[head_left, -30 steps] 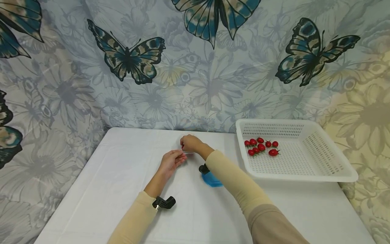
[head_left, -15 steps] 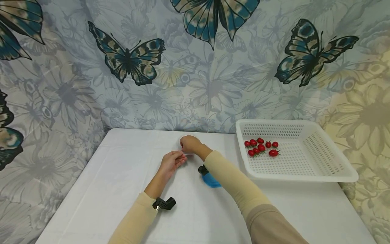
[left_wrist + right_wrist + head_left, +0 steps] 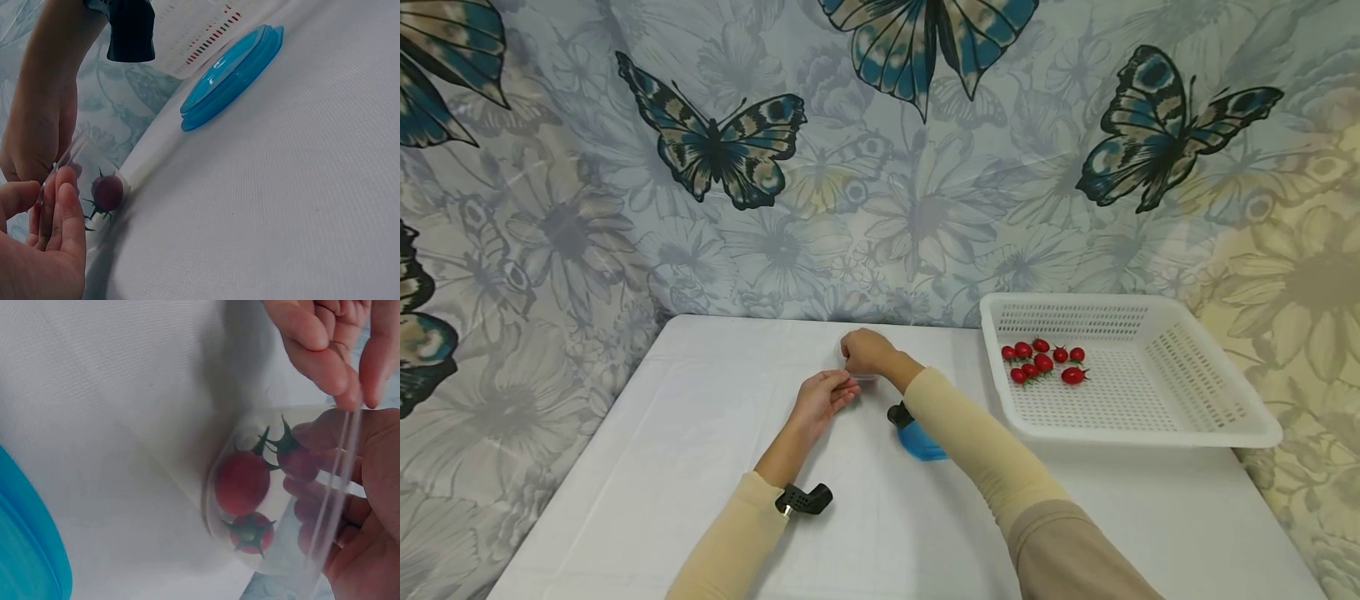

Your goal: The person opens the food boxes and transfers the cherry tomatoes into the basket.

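A clear plastic container (image 3: 275,562) stands on the white table, holding cherry tomatoes (image 3: 242,482). My left hand (image 3: 822,400) pinches its rim between thumb and fingers, seen closely in the left wrist view. Reaching over that rim, my right hand (image 3: 868,353) has its fingers inside the container. There it holds a cherry tomato (image 3: 297,461) with a green stem, beside two others lying at the bottom. The head view hides most of the container behind both hands.
A blue lid (image 3: 917,443) lies on the table (image 3: 662,433), partly under my right forearm. To the right stands a white perforated basket (image 3: 1150,439) with several cherry tomatoes (image 3: 1042,362) at its left side. A patterned cloth wall (image 3: 925,225) rises behind the table.
A bit of red showed at my right fingers one second ago; now it is hidden as those fingers sit at the container. My left hand stays nearly still at the rim.
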Demonstrator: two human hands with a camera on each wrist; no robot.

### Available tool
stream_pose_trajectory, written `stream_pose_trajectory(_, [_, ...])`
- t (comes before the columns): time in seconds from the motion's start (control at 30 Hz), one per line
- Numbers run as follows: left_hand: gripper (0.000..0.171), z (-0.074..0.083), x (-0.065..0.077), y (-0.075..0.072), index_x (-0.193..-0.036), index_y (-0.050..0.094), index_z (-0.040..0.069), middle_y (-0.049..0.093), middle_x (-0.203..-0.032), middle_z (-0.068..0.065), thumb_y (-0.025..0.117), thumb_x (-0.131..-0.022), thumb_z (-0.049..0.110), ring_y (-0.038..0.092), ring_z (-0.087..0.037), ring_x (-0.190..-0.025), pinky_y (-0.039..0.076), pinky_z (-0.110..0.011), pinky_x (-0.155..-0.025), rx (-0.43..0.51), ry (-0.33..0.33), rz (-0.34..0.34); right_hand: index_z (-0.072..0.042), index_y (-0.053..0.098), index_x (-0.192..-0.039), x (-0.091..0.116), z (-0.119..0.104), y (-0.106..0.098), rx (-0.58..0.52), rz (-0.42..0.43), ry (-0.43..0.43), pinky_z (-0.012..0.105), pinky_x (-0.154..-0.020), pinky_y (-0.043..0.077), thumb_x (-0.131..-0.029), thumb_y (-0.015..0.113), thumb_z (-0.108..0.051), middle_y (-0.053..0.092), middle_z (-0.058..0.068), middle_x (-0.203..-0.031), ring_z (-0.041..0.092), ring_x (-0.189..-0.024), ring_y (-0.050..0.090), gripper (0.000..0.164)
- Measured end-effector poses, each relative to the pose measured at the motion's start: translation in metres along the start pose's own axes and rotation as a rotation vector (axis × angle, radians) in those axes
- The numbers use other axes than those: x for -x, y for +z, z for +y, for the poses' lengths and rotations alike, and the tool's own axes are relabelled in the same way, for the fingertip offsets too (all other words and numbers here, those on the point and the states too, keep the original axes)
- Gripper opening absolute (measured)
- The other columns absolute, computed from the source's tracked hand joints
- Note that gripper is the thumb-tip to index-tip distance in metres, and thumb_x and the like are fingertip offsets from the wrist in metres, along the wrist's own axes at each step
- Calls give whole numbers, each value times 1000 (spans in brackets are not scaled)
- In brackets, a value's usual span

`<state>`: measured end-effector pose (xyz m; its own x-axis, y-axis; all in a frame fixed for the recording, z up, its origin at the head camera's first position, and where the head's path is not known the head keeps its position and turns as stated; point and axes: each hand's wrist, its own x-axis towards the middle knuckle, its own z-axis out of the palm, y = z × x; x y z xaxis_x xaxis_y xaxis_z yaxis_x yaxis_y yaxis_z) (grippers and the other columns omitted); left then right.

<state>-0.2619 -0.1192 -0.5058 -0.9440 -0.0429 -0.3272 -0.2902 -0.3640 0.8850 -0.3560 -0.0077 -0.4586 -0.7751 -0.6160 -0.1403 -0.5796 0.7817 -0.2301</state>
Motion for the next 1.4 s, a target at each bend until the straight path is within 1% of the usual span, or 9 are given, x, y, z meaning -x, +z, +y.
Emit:
stream_pose_trajectory(0.13, [14,0,0,0,-109,55,-2,67,-79,1,54,-98,7,69,-7,-71,56,-18,-68,4,-4,2,-6,68,-89,1,0,-4,-33,4,-15,29,-73,51,-84,69,-11,69,4,-86,16,-77,58,7])
stream_pose_trajectory(0.23, [16,0,0,0,-111,54,-4,68,-80,0,53,-98,7,69,-7,-72,56,-17,-68,3,-1,-4,-6,69,-90,4,0,-7,-55,-1,-16,32,-78,53,-85,69,-11,69,5,-88,17,-78,59,8])
stream_pose_trajectory(0.3, [17,0,0,-1,-112,54,-4,68,-81,0,53,-98,7,69,-7,-73,56,-17,-68,4,-1,-8,-5,69,-91,5,0,-9,-63,1,-18,34,-86,53,-84,69,-10,70,5,-88,17,-79,59,8])
stream_pose_trajectory(0.4, [16,0,-1,-1,-111,53,-3,68,-81,0,53,-98,7,69,-7,-74,56,-18,-69,6,-4,-5,-5,69,-94,7,0,-12,-96,-5,-9,36,-90,52,-85,68,-10,70,6,-90,18,-81,60,11])
stream_pose_trajectory(0.47, [15,1,-1,0,-110,53,-2,68,-81,0,53,-99,7,69,-7,-74,57,-18,-70,4,-5,-2,-4,70,-96,8,1,-14,-116,-10,-2,35,-89,53,-85,68,-9,71,6,-91,18,-83,61,13])
stream_pose_trajectory(0.63, [13,1,-2,0,-108,54,-1,68,-80,-1,54,-98,7,69,-8,-74,57,-19,-70,4,-5,7,-2,70,-102,8,7,-19,-137,-5,-5,29,-78,55,-85,67,-9,71,8,-95,19,-85,63,18])
stream_pose_trajectory(0.8, [11,1,-3,1,-106,54,0,68,-78,0,55,-97,6,69,-8,-73,57,-19,-69,10,-6,13,-2,70,-106,11,10,-27,-128,-8,-11,29,-78,55,-86,66,-10,71,10,-100,19,-87,63,22])
stream_pose_trajectory(1.1, [10,0,-2,2,-106,54,0,68,-78,0,54,-97,6,69,-8,-71,57,-19,-69,15,-12,21,-1,67,-115,22,16,-46,-160,-47,32,29,-79,55,-87,65,-11,70,11,-106,21,-92,63,29])
stream_pose_trajectory(1.4, [12,-1,-3,3,-107,55,0,68,-80,-1,55,-97,7,69,-9,-73,57,-19,-69,3,-20,29,1,69,-110,36,27,-68,-170,29,3,31,-80,55,-85,67,-10,71,14,-102,23,-91,63,27])
